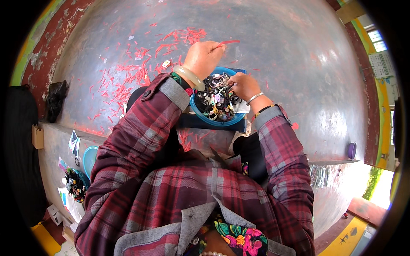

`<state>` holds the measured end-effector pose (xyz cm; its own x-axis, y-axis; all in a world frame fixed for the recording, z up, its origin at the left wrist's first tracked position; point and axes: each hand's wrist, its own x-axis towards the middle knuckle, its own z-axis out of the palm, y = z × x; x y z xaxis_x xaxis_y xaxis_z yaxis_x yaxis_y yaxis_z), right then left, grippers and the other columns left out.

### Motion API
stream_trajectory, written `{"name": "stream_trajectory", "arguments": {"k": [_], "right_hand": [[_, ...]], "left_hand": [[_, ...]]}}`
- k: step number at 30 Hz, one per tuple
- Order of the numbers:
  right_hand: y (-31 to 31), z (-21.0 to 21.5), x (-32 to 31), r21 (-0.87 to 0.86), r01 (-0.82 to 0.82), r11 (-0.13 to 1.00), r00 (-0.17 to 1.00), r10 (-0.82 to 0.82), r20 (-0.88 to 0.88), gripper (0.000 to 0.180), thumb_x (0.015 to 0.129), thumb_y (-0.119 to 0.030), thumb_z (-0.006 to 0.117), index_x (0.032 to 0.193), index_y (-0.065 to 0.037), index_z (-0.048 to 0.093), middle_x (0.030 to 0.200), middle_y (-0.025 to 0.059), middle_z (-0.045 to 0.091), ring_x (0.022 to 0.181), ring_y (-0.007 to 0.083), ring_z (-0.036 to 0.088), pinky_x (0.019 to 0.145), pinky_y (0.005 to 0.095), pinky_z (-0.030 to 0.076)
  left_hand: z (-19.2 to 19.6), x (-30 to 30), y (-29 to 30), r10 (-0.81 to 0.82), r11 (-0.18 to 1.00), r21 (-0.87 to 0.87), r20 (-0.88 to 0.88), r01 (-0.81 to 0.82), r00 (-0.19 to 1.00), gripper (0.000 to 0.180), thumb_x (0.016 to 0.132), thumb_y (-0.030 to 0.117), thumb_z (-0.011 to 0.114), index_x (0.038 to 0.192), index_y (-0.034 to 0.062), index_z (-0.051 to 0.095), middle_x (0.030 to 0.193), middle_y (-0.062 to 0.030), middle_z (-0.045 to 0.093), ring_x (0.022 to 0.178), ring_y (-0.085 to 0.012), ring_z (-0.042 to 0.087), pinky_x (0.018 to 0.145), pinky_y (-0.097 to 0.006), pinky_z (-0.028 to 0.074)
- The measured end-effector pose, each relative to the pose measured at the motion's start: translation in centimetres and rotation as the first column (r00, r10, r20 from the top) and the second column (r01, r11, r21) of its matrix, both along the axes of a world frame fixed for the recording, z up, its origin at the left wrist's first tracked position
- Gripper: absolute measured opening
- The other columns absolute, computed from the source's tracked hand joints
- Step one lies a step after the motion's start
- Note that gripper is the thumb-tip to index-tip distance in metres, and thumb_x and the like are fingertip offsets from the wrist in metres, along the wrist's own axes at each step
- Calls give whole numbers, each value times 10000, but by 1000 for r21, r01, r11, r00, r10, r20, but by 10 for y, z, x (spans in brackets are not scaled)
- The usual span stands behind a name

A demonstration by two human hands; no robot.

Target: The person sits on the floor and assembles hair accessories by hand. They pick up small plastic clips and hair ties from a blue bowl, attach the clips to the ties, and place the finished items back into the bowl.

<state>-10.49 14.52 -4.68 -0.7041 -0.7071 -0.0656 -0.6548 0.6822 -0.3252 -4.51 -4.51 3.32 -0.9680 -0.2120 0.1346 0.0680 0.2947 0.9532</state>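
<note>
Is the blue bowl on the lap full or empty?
Full: the blue bowl is heaped with small rings and hair ties, dark and pale.

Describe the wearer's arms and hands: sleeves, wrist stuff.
Both arms wear red-and-grey plaid sleeves with grey cuffs; a button shows on the left sleeve. The left hand has a pale, thick bangle at the wrist. The right hand has a thin silver bracelet. Both hands are bare, no gloves.

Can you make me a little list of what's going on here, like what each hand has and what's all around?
Left hand: pinches a thin red strip
Right hand: fingers in the blue bowl, among small rings and hair ties
Floor: grey, scattered with red strips
Far left: second bowl of small pieces
Right: purple cup
</note>
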Motion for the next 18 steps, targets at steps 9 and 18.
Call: {"name": "stream_trajectory", "arguments": {"k": [9, 18], "right_hand": [[3, -11, -13, 94, -42, 995, 999, 40, 26, 85, 679, -110, 577, 746, -109, 628, 793, 114, 616, 778, 301, 593, 651, 398, 461], [39, 25, -36, -192, 211, 958, 944, -150, 293, 162, 644, -106, 651, 797, -56, 632, 708, 98, 626, 675, 207, 605, 619, 322, 464]], "left_hand": [[-3, 0, -2, -6, 998, -55, 37, 8, 999, 278, 853, 180, 528, 980, -50, 617, 862, -96, 647, 780, -118, 595, 722, -247, 489], [0, -1, 3, -41, 996, -76, 110, 49, 993, 278, 850, 190, 545, 947, -60, 616, 855, -93, 643, 775, -134, 599, 717, -252, 486]]}}
